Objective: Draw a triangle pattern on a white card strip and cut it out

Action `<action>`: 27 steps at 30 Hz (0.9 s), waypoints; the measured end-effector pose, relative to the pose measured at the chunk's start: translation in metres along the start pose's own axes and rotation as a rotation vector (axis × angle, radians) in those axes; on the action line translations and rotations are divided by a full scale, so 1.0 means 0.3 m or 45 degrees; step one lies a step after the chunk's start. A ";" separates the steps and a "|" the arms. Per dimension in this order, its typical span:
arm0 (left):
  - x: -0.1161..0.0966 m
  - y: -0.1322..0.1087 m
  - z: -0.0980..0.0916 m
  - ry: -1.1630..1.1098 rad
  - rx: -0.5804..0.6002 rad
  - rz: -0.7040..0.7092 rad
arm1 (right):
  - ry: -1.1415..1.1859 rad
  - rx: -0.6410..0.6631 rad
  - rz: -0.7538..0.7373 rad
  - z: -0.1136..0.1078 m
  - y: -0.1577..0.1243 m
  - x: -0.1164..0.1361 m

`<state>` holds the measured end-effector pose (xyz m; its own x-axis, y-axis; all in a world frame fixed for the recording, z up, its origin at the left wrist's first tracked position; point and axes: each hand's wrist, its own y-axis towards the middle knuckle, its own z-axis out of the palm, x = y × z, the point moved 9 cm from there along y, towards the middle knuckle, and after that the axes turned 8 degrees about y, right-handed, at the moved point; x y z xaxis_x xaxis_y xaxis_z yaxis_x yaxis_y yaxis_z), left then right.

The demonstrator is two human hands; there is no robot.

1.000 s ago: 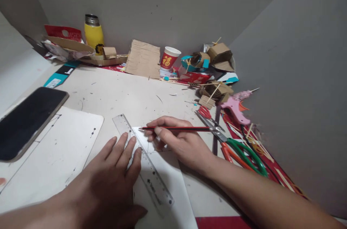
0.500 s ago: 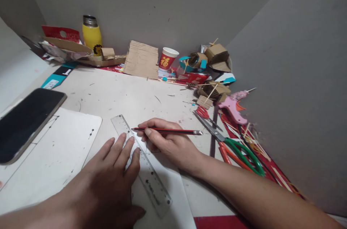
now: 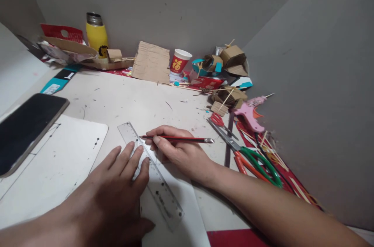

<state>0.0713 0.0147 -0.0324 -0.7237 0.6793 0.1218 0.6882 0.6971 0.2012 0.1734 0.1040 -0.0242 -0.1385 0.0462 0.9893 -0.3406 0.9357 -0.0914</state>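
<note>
My left hand [image 3: 113,196] lies flat with fingers spread on a clear plastic ruler [image 3: 163,196], pressing it onto a white sheet [image 3: 181,219]. The ruler runs diagonally from upper left to lower right. My right hand [image 3: 178,153] is closed round a red and black pencil [image 3: 181,139], held almost level. The pencil's tip sits at the ruler's right edge, near its far end, just beyond my left fingertips.
A black phone [image 3: 26,130] rests on a white board [image 3: 55,165] at the left. Green-handled scissors [image 3: 251,157], small red scissors [image 3: 219,120] and a pink glue gun [image 3: 248,112] lie at the right. Cardboard scraps [image 3: 152,62], a red paper cup [image 3: 179,61] and a yellow flask [image 3: 96,36] stand along the grey wall.
My right hand has slid the pencil leftward, so its tip has come up against the ruler's edge. My left hand and the ruler have stayed in place.
</note>
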 end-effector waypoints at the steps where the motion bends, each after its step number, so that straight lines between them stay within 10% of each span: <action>1: 0.001 0.002 -0.001 -0.002 0.004 -0.001 | 0.007 0.004 0.008 0.000 0.000 -0.001; 27: 0.001 0.020 0.003 -0.020 0.062 0.007 | 0.046 0.090 0.174 -0.007 -0.009 0.006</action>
<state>0.0752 0.0193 -0.0319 -0.7191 0.6865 0.1077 0.6942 0.7033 0.1532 0.1760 0.1021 -0.0221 -0.1546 0.1854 0.9704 -0.3860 0.8928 -0.2321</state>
